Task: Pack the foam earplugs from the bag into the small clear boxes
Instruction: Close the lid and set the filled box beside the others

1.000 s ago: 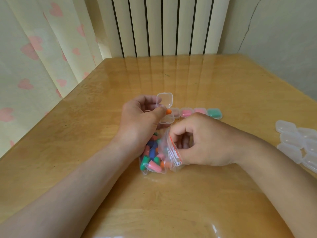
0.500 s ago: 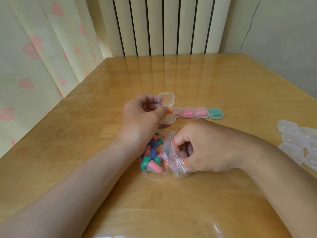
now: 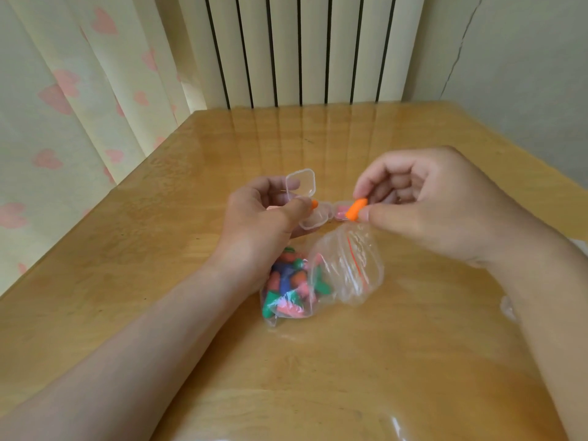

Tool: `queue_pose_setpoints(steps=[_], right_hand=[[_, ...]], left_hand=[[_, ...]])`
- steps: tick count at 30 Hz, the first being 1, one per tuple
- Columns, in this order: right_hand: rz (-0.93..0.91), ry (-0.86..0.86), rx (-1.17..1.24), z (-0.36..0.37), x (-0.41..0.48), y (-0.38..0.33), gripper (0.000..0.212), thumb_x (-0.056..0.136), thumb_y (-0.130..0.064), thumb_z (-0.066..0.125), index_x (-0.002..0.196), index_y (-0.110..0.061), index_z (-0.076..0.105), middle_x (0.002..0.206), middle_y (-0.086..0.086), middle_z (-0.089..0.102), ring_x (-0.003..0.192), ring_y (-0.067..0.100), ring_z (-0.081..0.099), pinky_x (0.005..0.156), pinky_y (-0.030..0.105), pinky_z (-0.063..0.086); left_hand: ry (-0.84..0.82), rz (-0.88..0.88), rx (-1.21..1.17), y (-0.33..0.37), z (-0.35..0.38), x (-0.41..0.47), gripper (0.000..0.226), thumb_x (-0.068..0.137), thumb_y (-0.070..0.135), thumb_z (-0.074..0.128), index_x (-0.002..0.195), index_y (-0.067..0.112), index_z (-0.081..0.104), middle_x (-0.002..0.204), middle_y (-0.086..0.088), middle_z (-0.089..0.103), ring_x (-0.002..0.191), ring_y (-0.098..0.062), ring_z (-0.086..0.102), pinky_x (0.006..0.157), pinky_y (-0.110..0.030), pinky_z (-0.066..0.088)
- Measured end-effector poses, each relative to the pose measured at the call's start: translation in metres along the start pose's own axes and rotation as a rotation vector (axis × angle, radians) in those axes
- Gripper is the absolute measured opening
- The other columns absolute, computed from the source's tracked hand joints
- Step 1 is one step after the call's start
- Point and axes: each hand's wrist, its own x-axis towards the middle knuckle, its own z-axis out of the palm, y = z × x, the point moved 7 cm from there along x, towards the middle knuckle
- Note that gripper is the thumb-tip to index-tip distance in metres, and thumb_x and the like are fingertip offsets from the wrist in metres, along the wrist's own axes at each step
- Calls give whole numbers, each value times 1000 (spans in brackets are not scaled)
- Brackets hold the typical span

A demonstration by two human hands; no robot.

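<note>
My left hand point(image 3: 264, 222) holds a small clear box point(image 3: 313, 218) with its lid point(image 3: 300, 183) flipped up, and its thumb presses an orange earplug point(image 3: 314, 204) at the box's edge. My right hand point(image 3: 429, 205) pinches a second orange earplug point(image 3: 356, 210) between thumb and forefinger, just right of the open box. The clear zip bag point(image 3: 337, 272) with a red seal line lies open on the table below both hands, holding several earplugs point(image 3: 289, 288) in green, blue, pink and orange.
A filled box with pink earplugs point(image 3: 339, 211) shows between my hands; the others in that row are hidden behind my right hand. The wooden table point(image 3: 350, 361) carries a glossy clear cover. A radiator point(image 3: 302, 49) and a heart-print curtain point(image 3: 73, 100) stand beyond.
My right hand has come out of the bag and risen toward the open box, now pinching an orange earplug. The bag's mouth has fallen open. My left hand stays put.
</note>
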Motion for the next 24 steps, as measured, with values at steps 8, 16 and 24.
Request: queue_pose_setpoints(steps=[8,16,24], right_hand=[[-35,187,176,0,2,3,24,69,2,65,82,-15,75,74,11,64,73,42,70,74,59,59],[-120,95,-47,12,3,3,39,82,5,73,96,-31,73,89,-1,70,80,20,69,78,41,60],[-145,78,-55,13,1,1,32,82,4,75,97,-23,73,88,-3,72,83,15,71,76,40,60]], left_hand=[[-180,-11,-123,2,15,-7,19,85,-5,70,101,4,66,93,-22,60,85,-33,74,79,-39,60],[-311,-125,-290,3,23,-13,18,87,-3,63,105,-6,62,86,-18,73,81,-27,75,71,-28,59],[-342,-215,-328,2,25,-15,8,90,-3,60,96,-2,65,86,-19,72,78,-24,74,69,-25,59]])
